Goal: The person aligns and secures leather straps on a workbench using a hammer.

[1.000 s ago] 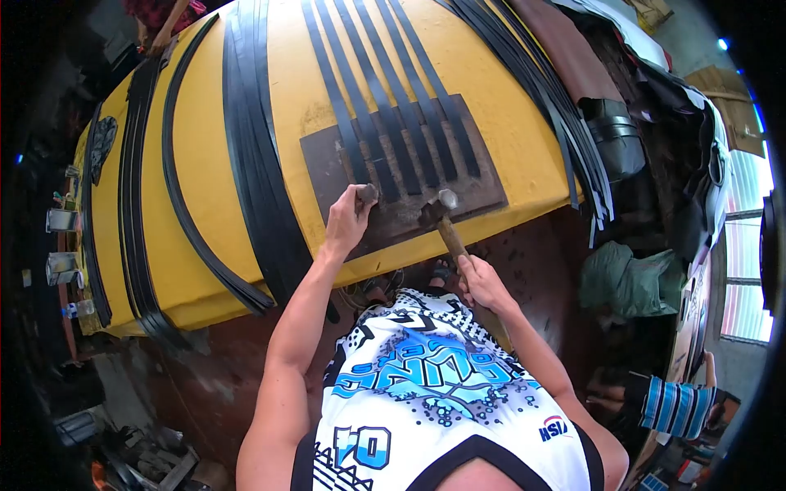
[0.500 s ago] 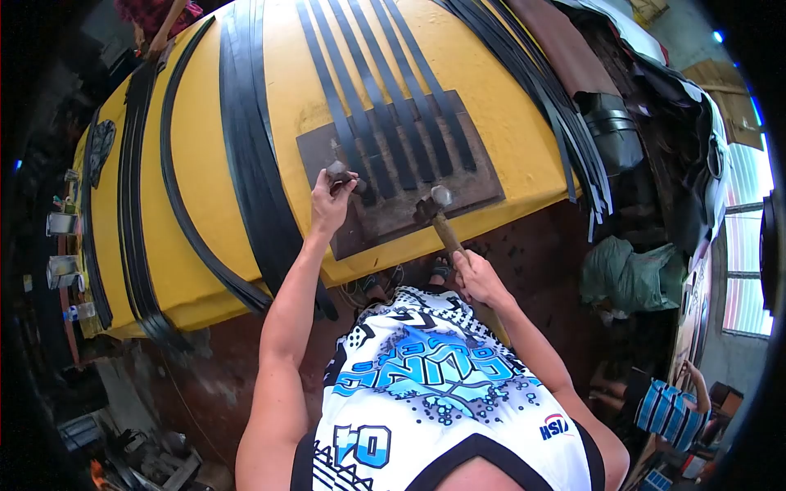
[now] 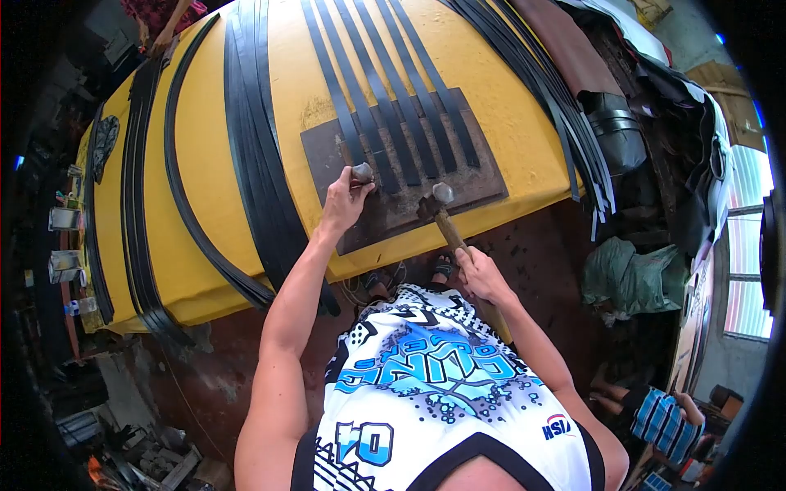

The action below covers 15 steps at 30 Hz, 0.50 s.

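Observation:
My left hand is closed round a small metal tool with a rounded top, held at the end of the leftmost strip on a dark board. Several flat black strips lie side by side across that board. In my right hand is the wooden handle of a hammer; its metal head is just off the strip ends, near the board's front edge. The lower part of the metal tool is hidden by my fingers.
Bundles of long black strips hang over the yellow table. A green sack lies on the floor at right. Another person's arm reaches in at top left; a person in a striped shirt is at lower right.
My left hand and the metal tool have moved a little to the right relative to the view. The hammer stays almost where it was. The camera view has shifted slightly.

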Motion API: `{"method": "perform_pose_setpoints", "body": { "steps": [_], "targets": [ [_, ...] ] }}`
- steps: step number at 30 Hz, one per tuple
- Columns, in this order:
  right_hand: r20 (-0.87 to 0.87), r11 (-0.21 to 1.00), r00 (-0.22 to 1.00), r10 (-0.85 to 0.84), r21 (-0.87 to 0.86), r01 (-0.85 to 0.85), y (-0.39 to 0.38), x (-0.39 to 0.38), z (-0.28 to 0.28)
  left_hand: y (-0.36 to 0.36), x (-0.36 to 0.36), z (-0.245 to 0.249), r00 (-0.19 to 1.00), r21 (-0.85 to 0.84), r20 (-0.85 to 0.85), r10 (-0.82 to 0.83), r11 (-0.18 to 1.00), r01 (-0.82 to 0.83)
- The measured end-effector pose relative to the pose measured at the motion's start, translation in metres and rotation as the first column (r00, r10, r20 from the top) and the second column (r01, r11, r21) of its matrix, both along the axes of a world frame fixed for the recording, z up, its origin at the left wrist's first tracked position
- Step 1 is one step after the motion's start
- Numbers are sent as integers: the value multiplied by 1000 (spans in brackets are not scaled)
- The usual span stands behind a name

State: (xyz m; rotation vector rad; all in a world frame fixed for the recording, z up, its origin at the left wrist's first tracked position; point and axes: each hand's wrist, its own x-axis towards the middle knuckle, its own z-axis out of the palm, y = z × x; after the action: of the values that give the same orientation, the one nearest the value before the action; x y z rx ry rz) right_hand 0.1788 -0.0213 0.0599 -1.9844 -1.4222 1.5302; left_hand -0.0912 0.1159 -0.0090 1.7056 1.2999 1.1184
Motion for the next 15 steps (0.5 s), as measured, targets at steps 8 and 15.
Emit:
{"method": "perform_pose_setpoints", "body": {
  "steps": [8,15],
  "targets": [
    [2,1000,1000,4,-2,-4,2,-5,8,-10,7,4,995,81,-76,63,995,-57],
    [-6,989,997,77,129,-76,9,-22,47,-16,9,14,988,117,-130,77,991,-62]
  ]
}}
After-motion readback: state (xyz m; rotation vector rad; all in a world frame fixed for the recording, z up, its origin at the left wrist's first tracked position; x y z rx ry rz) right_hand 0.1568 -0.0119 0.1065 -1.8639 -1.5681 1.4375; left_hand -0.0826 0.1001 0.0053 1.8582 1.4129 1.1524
